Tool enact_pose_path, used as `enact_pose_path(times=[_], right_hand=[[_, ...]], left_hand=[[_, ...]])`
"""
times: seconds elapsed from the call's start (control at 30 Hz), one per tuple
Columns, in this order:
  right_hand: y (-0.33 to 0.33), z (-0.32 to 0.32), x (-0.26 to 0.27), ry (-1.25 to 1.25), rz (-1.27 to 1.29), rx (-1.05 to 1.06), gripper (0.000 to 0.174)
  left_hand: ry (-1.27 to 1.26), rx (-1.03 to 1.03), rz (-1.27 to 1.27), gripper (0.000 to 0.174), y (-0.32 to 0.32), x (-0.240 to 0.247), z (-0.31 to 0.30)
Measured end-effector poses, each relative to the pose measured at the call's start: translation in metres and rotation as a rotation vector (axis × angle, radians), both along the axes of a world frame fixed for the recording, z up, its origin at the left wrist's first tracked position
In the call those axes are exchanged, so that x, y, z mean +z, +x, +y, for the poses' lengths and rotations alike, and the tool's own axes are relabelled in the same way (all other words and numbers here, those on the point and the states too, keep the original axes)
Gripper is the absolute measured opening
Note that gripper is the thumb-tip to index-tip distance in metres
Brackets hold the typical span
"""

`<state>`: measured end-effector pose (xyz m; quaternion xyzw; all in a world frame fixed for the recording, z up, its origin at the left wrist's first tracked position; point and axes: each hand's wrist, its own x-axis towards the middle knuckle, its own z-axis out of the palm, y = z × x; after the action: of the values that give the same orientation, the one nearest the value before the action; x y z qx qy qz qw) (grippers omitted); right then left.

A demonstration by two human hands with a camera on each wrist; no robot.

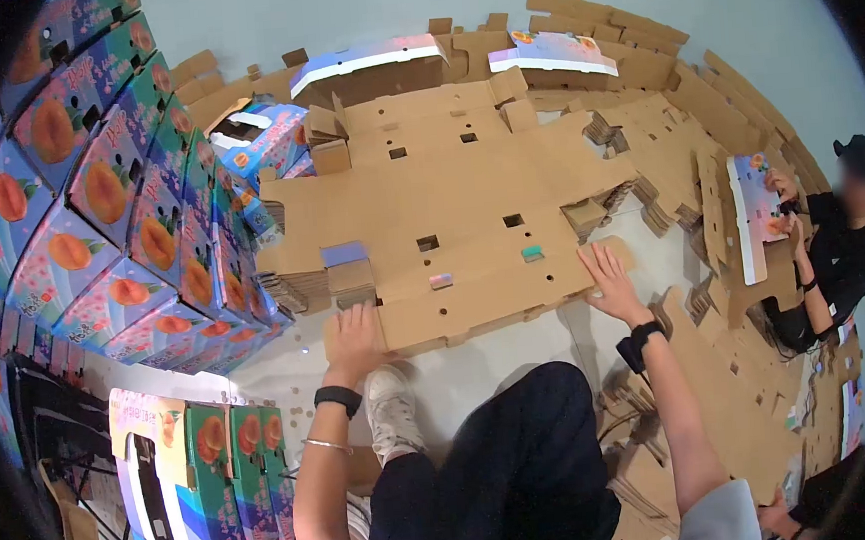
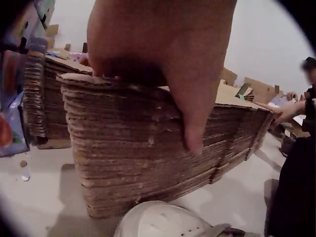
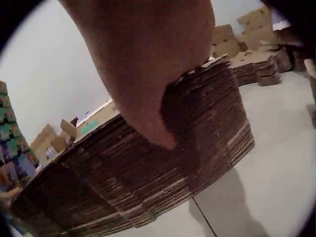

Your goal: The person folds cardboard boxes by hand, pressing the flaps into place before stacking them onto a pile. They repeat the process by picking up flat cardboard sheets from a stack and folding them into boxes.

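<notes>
A thick stack of flattened cardboard sheets [image 1: 447,194] lies in front of me, plain brown with slots and holes. Atop its near left corner rests my left hand [image 1: 355,338], fingers pointing away; in the left wrist view the thumb [image 2: 195,138] hangs down against the layered edges [image 2: 133,143]. My right hand [image 1: 611,283] lies on the near right corner with fingers spread. Its thumb [image 3: 160,136] touches the side of the stack [image 3: 187,148] in the right wrist view. Small purple [image 1: 440,280] and green [image 1: 533,253] printed patches show near the front edge.
Printed fruit boxes [image 1: 106,192] are piled high at left, and more boxes [image 1: 206,476] stand at lower left. Other cardboard stacks [image 1: 751,378] lie at right, where a person [image 1: 837,242] handles a printed sheet [image 1: 752,212]. My shoe [image 1: 392,413] is close to the stack.
</notes>
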<state>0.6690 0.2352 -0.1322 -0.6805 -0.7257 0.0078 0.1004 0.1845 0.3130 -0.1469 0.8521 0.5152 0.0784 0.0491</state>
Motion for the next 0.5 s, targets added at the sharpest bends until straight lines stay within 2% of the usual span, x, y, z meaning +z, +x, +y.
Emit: enact_pose_path(times=[0.07,0.13,0.17,0.23,0.33,0.37,0.4,0.47,0.5], right_hand=[[0.007,0.012,-0.014,0.04,-0.018,-0.008,0.084],[0.015,0.031,-0.032,0.003,-0.234,-0.108,0.087],[0.018,0.037,-0.043,0.005,-0.242,-0.111,0.087],[0.023,0.053,-0.057,-0.02,-0.414,-0.225,0.088],[0.012,0.057,-0.054,-0.057,-0.491,-0.294,0.089],[0.002,0.053,-0.046,-0.002,-0.449,-0.292,0.084],[-0.007,0.051,-0.038,-0.038,-0.327,-0.217,0.079],[-0.042,0.028,-0.032,-0.035,-0.13,-0.002,0.07],[-0.069,0.009,-0.04,0.011,-0.05,0.138,0.067]], left_hand=[[-0.006,0.015,0.028,0.11,0.001,0.0,0.005],[-0.119,0.032,0.108,0.105,0.003,0.008,0.006],[-0.117,0.03,0.101,0.105,0.005,0.009,0.004],[-0.14,0.054,0.096,0.106,0.006,0.015,0.003],[0.045,0.062,0.074,0.11,0.001,-0.016,0.003],[-0.126,0.101,0.014,0.102,0.007,0.009,-0.006],[-0.108,0.107,0.011,0.102,0.007,0.002,-0.008],[0.448,0.138,0.082,0.086,0.004,-0.039,-0.033],[0.295,0.133,-0.085,0.084,0.007,-0.022,-0.058]])
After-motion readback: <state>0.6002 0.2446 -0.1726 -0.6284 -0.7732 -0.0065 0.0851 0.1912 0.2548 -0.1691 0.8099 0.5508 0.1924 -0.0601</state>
